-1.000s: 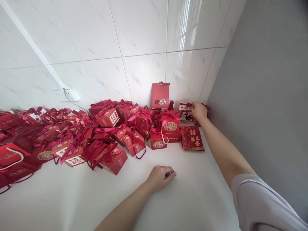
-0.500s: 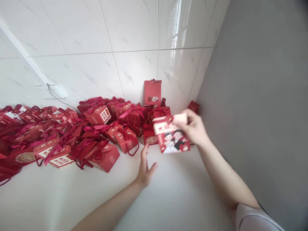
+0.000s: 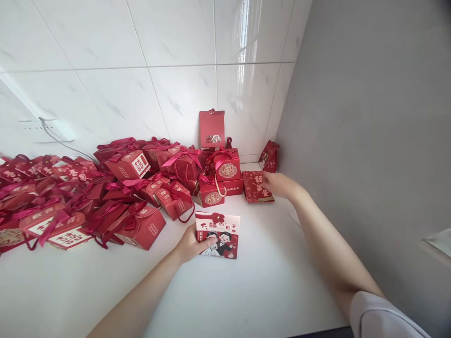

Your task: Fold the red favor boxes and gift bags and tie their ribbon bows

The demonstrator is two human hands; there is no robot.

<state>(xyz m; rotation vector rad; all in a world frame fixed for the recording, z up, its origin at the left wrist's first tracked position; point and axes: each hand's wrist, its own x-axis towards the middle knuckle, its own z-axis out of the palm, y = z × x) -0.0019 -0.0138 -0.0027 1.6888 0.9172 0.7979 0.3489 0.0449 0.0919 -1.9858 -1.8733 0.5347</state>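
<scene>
My left hand (image 3: 192, 244) is closed on the left side of a wedding favor box (image 3: 223, 246), its thumb across the front. The box is white at the top and red below, with a cartoon bride and groom and a red flower clasp. Farther back on the right, my right hand (image 3: 282, 185) has its fingers on the upper right edge of a flat red favor box (image 3: 255, 188) with white characters and a floral print. Part of those fingers is hidden behind the hand. Beside this box stand stacked red boxes (image 3: 227, 166) with ribbons.
Many red ribboned boxes (image 3: 137, 225) are heaped along the wall on the left of the white table (image 3: 211, 300). A taller red box (image 3: 212, 129) stands at the back, and a small one (image 3: 269, 157) in the corner. A cable (image 3: 56, 138) runs from a socket.
The box with the cartoon couple has passed from my right hand to my left and come lower. My right hand has moved to the flat red box. The view has shifted right.
</scene>
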